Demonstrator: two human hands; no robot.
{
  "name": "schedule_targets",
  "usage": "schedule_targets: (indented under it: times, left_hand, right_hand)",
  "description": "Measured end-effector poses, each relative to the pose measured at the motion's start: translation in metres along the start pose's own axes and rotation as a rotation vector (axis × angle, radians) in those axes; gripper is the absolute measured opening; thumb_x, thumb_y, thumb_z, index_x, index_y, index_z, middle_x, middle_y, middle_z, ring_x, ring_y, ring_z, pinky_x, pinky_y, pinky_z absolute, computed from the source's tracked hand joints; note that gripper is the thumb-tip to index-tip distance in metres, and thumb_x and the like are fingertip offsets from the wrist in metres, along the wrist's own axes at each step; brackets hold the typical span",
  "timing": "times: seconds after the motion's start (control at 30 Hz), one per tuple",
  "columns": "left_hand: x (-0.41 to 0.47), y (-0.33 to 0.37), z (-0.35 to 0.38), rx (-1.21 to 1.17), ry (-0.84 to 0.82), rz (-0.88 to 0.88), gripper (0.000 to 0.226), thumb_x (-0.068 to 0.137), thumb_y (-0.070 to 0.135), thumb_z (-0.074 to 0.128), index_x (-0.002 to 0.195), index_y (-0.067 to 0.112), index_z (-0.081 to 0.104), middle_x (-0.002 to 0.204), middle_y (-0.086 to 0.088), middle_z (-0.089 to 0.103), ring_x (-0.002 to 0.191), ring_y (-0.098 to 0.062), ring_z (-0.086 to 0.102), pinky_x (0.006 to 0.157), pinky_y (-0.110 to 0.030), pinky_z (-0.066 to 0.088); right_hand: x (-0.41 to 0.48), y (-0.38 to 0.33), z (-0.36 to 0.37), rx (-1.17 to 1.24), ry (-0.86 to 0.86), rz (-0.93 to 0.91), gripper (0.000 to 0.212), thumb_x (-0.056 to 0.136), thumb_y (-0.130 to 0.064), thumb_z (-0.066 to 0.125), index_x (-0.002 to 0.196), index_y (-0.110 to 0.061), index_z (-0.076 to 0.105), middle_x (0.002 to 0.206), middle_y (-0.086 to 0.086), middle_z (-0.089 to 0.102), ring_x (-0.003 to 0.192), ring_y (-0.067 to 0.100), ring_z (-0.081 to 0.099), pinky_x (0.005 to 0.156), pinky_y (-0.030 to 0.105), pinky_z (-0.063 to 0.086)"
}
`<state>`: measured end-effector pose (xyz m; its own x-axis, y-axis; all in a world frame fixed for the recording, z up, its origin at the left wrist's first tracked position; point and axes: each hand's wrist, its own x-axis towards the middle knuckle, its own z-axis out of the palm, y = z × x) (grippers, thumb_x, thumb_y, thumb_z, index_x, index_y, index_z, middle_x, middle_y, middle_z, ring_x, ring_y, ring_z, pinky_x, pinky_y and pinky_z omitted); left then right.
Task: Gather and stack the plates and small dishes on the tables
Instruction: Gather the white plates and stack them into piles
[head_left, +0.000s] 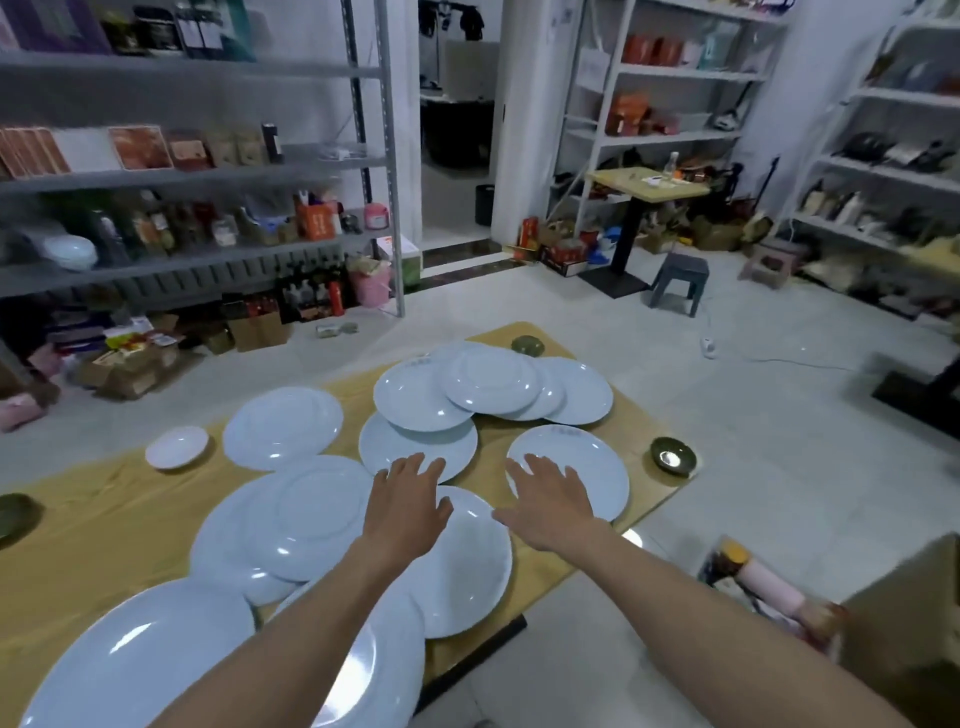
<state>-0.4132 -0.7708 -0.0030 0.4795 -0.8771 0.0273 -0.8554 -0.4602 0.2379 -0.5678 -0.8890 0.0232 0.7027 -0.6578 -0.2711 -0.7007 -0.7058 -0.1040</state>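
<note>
Several white plates lie scattered and overlapping on a yellow-clothed table (104, 519). My left hand (408, 499) hovers with fingers spread over the gap between a near plate (467, 566) and a middle plate (415, 441). My right hand (550, 501) stretches out, fingers straight, over the left part of a right-hand plate (587, 462). Neither hand holds anything. A loose pile of plates (488, 384) sits at the far end. A small white dish (176, 447) lies at the left. Dark green small dishes sit at the right edge (672, 456), far end (527, 345) and left edge (13, 514).
Metal shelving (208, 176) full of goods lines the left wall, with boxes on the floor below. A second small table (647, 184) and a grey stool (678, 280) stand at the back right. A cardboard box (904, 639) sits near my right arm.
</note>
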Motion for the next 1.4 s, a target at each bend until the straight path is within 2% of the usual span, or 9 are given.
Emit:
schedule_targets:
  times: [0.27, 0.53, 0.7, 0.9, 1.03, 1.17, 1.27, 1.4]
  left_hand:
    - [0.091, 0.047, 0.036, -0.029, -0.079, -0.022, 0.056, 0.096, 0.04, 0.051, 0.147, 0.022, 0.039, 0.149, -0.009, 0.042, 0.133, -0.029, 0.041, 0.106, -0.039, 0.033]
    - [0.119, 0.07, 0.067, -0.02, -0.143, -0.127, 0.057, 0.097, 0.041, 0.049, 0.15, 0.024, 0.034, 0.152, -0.007, 0.038, 0.135, -0.028, 0.039, 0.11, -0.038, 0.032]
    - [0.124, 0.092, 0.079, -0.033, -0.134, -0.211, 0.055, 0.097, 0.038, 0.051, 0.147, 0.02, 0.037, 0.146, -0.008, 0.045, 0.131, -0.028, 0.043, 0.107, -0.038, 0.034]
    - [0.149, 0.107, 0.077, -0.052, -0.113, -0.305, 0.055, 0.096, 0.04, 0.053, 0.147, 0.024, 0.04, 0.15, -0.008, 0.042, 0.135, -0.03, 0.04, 0.11, -0.042, 0.034]
    - [0.173, 0.107, 0.065, -0.105, -0.007, -0.331, 0.043, 0.088, 0.032, 0.061, 0.13, 0.019, 0.056, 0.127, -0.008, 0.06, 0.114, -0.029, 0.055, 0.095, -0.041, 0.045]
    - [0.203, 0.089, 0.058, -0.123, 0.039, -0.366, 0.051, 0.092, 0.035, 0.059, 0.14, 0.021, 0.049, 0.141, -0.01, 0.052, 0.125, -0.031, 0.05, 0.104, -0.044, 0.041]
    - [0.238, 0.068, 0.06, -0.133, 0.028, -0.411, 0.052, 0.096, 0.038, 0.054, 0.145, 0.022, 0.044, 0.147, -0.01, 0.046, 0.132, -0.031, 0.044, 0.108, -0.044, 0.036]
    - [0.285, 0.041, 0.066, -0.2, 0.0, -0.489, 0.053, 0.096, 0.04, 0.054, 0.145, 0.023, 0.043, 0.148, -0.01, 0.045, 0.132, -0.03, 0.044, 0.108, -0.045, 0.036]
  right_hand:
    - [0.065, 0.093, -0.006, 0.067, -0.084, 0.088, 0.074, 0.097, -0.057, 0.046, 0.158, -0.027, 0.015, 0.165, 0.008, 0.014, 0.151, 0.029, 0.016, 0.12, 0.048, 0.016]
    - [0.098, 0.166, 0.022, 0.216, -0.164, 0.191, 0.066, 0.098, -0.051, 0.051, 0.155, -0.031, 0.024, 0.163, 0.008, 0.013, 0.146, 0.029, 0.027, 0.112, 0.04, 0.032]
    - [0.115, 0.197, 0.031, 0.217, -0.201, 0.144, 0.066, 0.097, -0.05, 0.052, 0.155, -0.033, 0.024, 0.163, 0.006, 0.013, 0.146, 0.027, 0.027, 0.111, 0.039, 0.035]
    - [0.151, 0.21, 0.008, 0.217, -0.156, 0.012, 0.066, 0.097, -0.049, 0.052, 0.154, -0.031, 0.025, 0.162, 0.006, 0.016, 0.146, 0.027, 0.025, 0.113, 0.042, 0.031]
    - [0.185, 0.211, -0.016, 0.211, -0.116, -0.06, 0.067, 0.097, -0.05, 0.052, 0.155, -0.03, 0.024, 0.163, 0.009, 0.016, 0.148, 0.029, 0.022, 0.115, 0.045, 0.031]
    - [0.229, 0.203, -0.035, 0.231, -0.11, -0.08, 0.067, 0.097, -0.049, 0.053, 0.155, -0.03, 0.024, 0.163, 0.007, 0.016, 0.147, 0.028, 0.023, 0.117, 0.047, 0.027]
    - [0.27, 0.193, -0.044, 0.297, -0.109, -0.077, 0.068, 0.096, -0.048, 0.056, 0.154, -0.031, 0.026, 0.16, 0.005, 0.023, 0.145, 0.028, 0.029, 0.114, 0.045, 0.033]
    - [0.32, 0.179, -0.051, 0.402, -0.157, -0.007, 0.07, 0.093, -0.049, 0.06, 0.153, -0.029, 0.03, 0.152, 0.007, 0.034, 0.137, 0.029, 0.04, 0.106, 0.044, 0.043]
